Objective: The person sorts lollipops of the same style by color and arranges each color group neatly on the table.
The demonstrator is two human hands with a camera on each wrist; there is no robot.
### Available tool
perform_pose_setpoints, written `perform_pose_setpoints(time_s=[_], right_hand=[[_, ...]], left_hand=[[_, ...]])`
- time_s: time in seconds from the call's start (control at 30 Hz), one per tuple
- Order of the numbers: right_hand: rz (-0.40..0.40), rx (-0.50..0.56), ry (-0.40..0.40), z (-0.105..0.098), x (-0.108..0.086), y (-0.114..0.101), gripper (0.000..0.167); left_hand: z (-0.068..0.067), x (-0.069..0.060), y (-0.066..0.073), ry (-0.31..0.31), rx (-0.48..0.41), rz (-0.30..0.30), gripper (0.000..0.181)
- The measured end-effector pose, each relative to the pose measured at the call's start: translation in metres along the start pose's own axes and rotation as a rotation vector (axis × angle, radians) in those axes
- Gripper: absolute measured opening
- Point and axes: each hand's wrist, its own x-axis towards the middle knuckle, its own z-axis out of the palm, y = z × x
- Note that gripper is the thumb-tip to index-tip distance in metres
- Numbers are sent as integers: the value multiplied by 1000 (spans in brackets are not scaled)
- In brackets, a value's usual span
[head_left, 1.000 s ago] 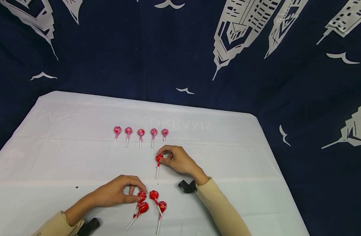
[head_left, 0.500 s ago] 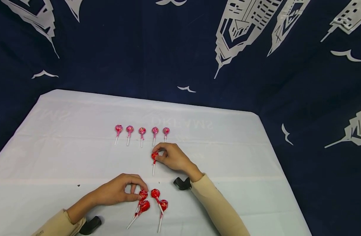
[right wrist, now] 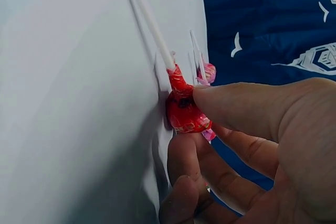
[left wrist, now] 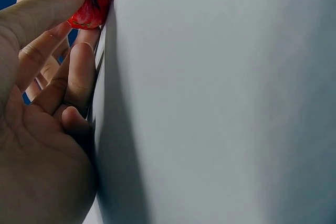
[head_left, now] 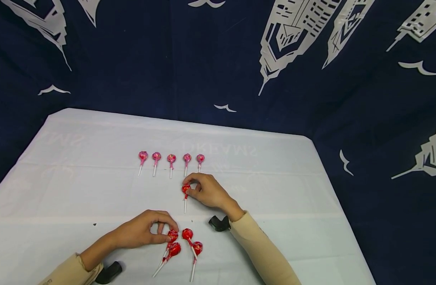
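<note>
My right hand (head_left: 210,192) pinches the head of a red-wrapped lollipop (right wrist: 186,109) between thumb and fingers, just below a row of pink lollipops (head_left: 171,158). Its white stick points toward me. Nearer the front, my left hand (head_left: 145,229) has thumb and fingers around the head of another red lollipop (left wrist: 93,1). Directly below that one lies a second red lollipop (head_left: 174,249), their sticks close together. To the right of the left hand, two more red ones rest with sticks crossing, an upper lollipop (head_left: 187,234) and a lower lollipop (head_left: 197,248).
A white cloth (head_left: 275,178) covers the table, with a dark blue printed curtain (head_left: 132,59) behind it. Dark wrist devices show beside each sleeve, one at the left (head_left: 109,272) and one at the right (head_left: 219,223). A tiny dark speck (head_left: 94,224) lies at left.
My right hand has moved slightly left with its red lollipop, mostly in the first half second. The left hand keeps its hold, and the pink row stays as it was.
</note>
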Motion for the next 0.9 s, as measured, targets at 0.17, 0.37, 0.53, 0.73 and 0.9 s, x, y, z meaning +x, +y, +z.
perform_pose_setpoints(time_s=[0.17, 0.37, 0.53, 0.73, 0.9], right_hand=[[2, 0, 4, 1, 0, 0, 21], [8, 3, 6, 0, -1, -1, 22], [12, 9, 17, -5, -5, -3, 23], [-6, -1, 35, -11, -12, -6, 24], [-30, -2, 25, -15, -21, -10, 24]], left_hand=[[0, 0, -1, -1, -5, 1, 21], [0, 0, -1, -2, -7, -3, 21], [0, 0, -1, -3, -9, -5, 21], [0, 0, 0, -4, -7, -7, 21], [-1, 0, 0, -9, -7, -18, 21]])
